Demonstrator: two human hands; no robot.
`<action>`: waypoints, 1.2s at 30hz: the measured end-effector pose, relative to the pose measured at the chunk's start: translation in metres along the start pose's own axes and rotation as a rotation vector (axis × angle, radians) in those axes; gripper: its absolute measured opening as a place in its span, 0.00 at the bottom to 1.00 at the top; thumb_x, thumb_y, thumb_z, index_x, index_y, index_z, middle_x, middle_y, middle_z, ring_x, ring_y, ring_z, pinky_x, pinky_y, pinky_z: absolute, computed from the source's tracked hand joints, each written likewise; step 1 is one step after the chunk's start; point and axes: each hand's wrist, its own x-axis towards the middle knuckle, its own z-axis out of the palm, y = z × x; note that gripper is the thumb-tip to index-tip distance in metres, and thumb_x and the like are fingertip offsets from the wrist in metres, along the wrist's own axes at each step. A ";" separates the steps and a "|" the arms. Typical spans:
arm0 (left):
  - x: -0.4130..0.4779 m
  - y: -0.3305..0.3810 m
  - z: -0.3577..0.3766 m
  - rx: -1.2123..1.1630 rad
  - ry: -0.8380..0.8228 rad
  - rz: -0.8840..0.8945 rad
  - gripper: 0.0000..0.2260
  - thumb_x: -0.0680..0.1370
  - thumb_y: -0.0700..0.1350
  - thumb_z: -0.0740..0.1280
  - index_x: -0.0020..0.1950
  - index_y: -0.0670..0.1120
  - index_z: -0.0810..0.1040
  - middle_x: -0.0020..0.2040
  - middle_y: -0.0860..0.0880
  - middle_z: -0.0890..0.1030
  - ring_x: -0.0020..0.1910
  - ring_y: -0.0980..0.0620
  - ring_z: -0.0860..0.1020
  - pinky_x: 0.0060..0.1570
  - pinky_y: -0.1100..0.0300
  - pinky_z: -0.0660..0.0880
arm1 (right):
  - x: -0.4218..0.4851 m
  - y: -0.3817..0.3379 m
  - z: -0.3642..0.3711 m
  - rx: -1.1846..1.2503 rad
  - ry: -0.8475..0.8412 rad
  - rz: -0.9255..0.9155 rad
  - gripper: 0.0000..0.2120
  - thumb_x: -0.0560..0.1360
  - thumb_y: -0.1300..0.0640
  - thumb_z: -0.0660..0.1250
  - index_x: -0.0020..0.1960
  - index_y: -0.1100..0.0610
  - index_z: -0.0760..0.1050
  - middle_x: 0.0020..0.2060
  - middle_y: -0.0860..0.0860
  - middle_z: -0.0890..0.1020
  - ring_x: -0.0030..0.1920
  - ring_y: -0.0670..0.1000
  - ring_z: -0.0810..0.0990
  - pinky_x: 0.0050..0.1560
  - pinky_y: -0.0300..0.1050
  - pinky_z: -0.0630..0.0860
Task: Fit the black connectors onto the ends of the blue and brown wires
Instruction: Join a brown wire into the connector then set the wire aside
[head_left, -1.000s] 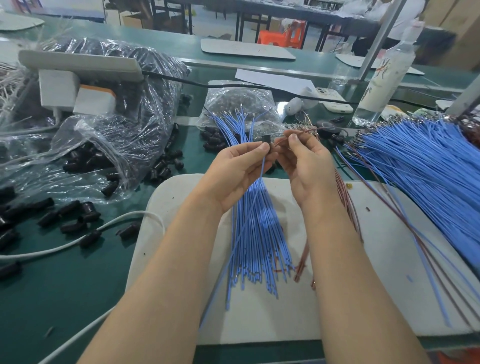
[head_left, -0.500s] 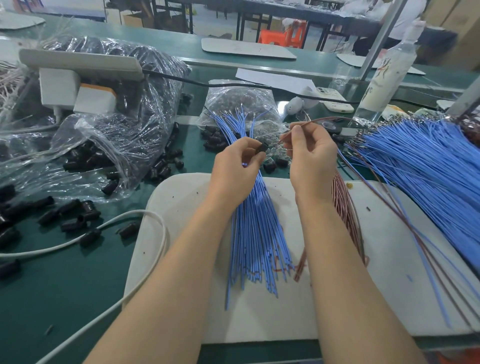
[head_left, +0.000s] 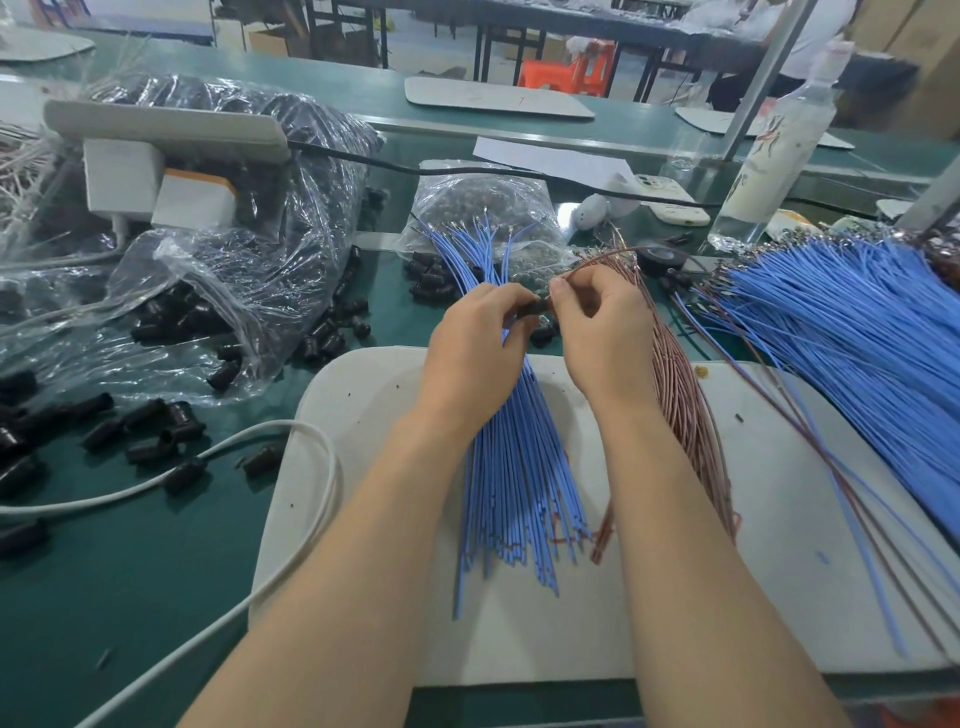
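The left hand (head_left: 475, 348) pinches a black connector (head_left: 535, 307) between thumb and fingers. The right hand (head_left: 605, 332) pinches a brown wire (head_left: 610, 254) whose end meets that connector (whether it is seated I cannot tell). Both hands hover, fingertips together, above the far edge of the white board (head_left: 363, 519), over the blue wires (head_left: 519, 478) and beside the brown bundle (head_left: 685, 415). Half a second ago the hands stood slightly apart; now they have closed up. Bare board lies left of the blue wires, and between the brown bundle and the big blue pile (head_left: 857, 338). To the left, loose connectors (head_left: 150, 431) and a white cable (head_left: 249, 441) crowd the desk (head_left: 104, 597).
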 end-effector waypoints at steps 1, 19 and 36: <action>0.000 -0.001 0.000 -0.001 0.013 -0.003 0.07 0.78 0.41 0.65 0.54 0.44 0.80 0.47 0.47 0.80 0.48 0.48 0.76 0.51 0.51 0.73 | 0.001 0.001 0.000 0.023 -0.027 0.034 0.06 0.77 0.58 0.65 0.45 0.60 0.78 0.38 0.51 0.81 0.41 0.51 0.79 0.51 0.50 0.76; 0.001 -0.001 -0.003 -0.156 -0.016 -0.009 0.06 0.78 0.42 0.67 0.52 0.44 0.81 0.41 0.55 0.78 0.43 0.59 0.74 0.44 0.77 0.66 | 0.007 0.003 -0.009 0.563 0.009 0.242 0.07 0.77 0.58 0.67 0.40 0.55 0.78 0.32 0.46 0.81 0.34 0.43 0.78 0.40 0.37 0.76; 0.009 -0.001 -0.015 -0.954 -0.067 -0.545 0.05 0.76 0.44 0.69 0.41 0.50 0.81 0.41 0.52 0.81 0.49 0.50 0.76 0.60 0.48 0.70 | 0.001 -0.004 -0.006 0.340 -0.279 0.198 0.07 0.76 0.55 0.68 0.41 0.56 0.80 0.32 0.47 0.83 0.32 0.40 0.80 0.35 0.34 0.77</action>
